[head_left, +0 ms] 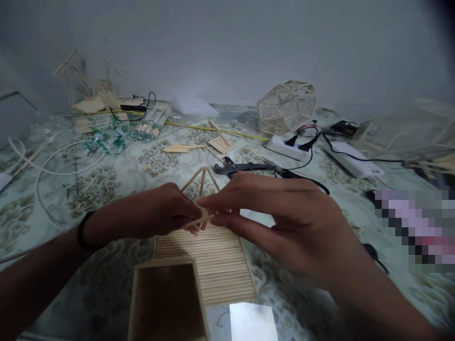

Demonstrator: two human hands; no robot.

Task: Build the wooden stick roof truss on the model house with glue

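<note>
Both my hands meet above a small model built of thin wooden sticks. My right hand (284, 213) pinches a thin wooden stick (199, 220) between thumb and fingertips. That stick slants across in front of the fingers of my left hand (176, 208), which are curled closed; what they grip is hidden. Behind the hands rises a pointed stick frame (204, 176). Beneath them lies a slatted stick platform (223, 265), its far part covered by my hands. An open box of sticks (195, 284) stands at its near left side.
Cutting pliers (245, 167) lie just beyond my right hand. Behind are a power strip (289, 148) with black plugs, a domed stick frame (287, 106), loose sticks (183, 148) and bundled sticks (152, 121). A white cable (39, 189) loops at left. A white piece (252, 322) lies in front.
</note>
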